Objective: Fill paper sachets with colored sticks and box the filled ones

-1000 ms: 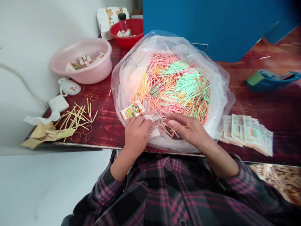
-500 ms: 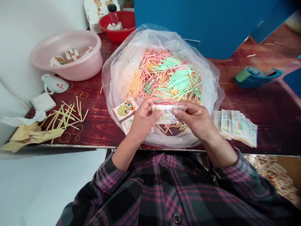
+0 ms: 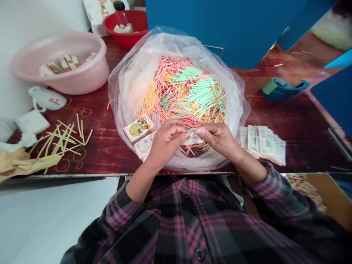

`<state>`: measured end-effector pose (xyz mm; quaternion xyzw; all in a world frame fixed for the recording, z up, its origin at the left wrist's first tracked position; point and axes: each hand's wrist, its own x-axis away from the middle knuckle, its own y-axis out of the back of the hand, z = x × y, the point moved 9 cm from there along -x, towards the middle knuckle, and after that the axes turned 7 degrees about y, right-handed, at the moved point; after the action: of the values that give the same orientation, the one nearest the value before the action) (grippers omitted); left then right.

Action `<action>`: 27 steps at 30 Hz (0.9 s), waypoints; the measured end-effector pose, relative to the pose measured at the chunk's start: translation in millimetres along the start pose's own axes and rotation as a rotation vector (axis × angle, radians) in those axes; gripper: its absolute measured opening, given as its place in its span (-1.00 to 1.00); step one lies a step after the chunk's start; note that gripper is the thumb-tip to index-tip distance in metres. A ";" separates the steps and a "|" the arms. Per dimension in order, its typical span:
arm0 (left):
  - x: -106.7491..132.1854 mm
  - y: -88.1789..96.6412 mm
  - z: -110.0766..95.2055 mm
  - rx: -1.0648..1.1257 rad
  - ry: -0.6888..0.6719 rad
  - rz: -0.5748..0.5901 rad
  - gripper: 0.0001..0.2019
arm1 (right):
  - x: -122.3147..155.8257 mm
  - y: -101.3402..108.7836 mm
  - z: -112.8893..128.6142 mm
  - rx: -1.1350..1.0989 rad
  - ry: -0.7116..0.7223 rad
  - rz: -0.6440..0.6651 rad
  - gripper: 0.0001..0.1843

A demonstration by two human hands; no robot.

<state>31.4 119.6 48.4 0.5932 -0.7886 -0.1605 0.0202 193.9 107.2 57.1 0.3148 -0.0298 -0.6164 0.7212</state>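
Note:
Both my hands meet over a large clear plastic bag (image 3: 123, 91) full of thin coloured sticks (image 3: 203, 90) in pink, green and orange. Between them is a small clear printed packet (image 3: 194, 138). My left hand (image 3: 167, 141) pinches its left end, and my right hand (image 3: 218, 137) pinches its right side, covering much of it. Left of my left hand, a printed card box (image 3: 139, 127) lies on the bag's edge, with another printed packet (image 3: 145, 145) just below it. To the right lies a fanned row of filled packets (image 3: 264, 143).
Pale yellow sticks (image 3: 64, 139) and rubber bands (image 3: 62, 165) lie at left, near a white mug (image 3: 48, 98). Behind them stand a pink basin (image 3: 90, 75) and a red basin (image 3: 126, 38). A blue tape dispenser (image 3: 284, 90) sits at right; a blue panel (image 3: 203, 25) rises behind.
The packet was stretched flat between both hands; now it is mostly covered, and my fingers have closed in on it. The whole view has shifted slightly, so the surroundings sit further left.

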 end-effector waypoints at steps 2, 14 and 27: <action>2.3 7.5 2.9 0.023 0.006 -0.063 -0.91 | 0.8 11.7 -8.8 0.037 -0.003 0.037 -0.51; 14.8 24.1 37.6 0.386 0.236 -0.252 -0.88 | 20.4 -3.3 -35.3 0.927 0.331 0.624 -0.57; 13.3 15.8 50.4 0.517 0.325 -0.238 -0.86 | 4.4 -29.7 -32.6 1.040 0.513 0.566 -0.71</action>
<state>1.6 122.5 2.9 0.6845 -0.7149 0.1405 -0.0245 183.1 115.7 14.9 0.7405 -0.2332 -0.2128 0.5933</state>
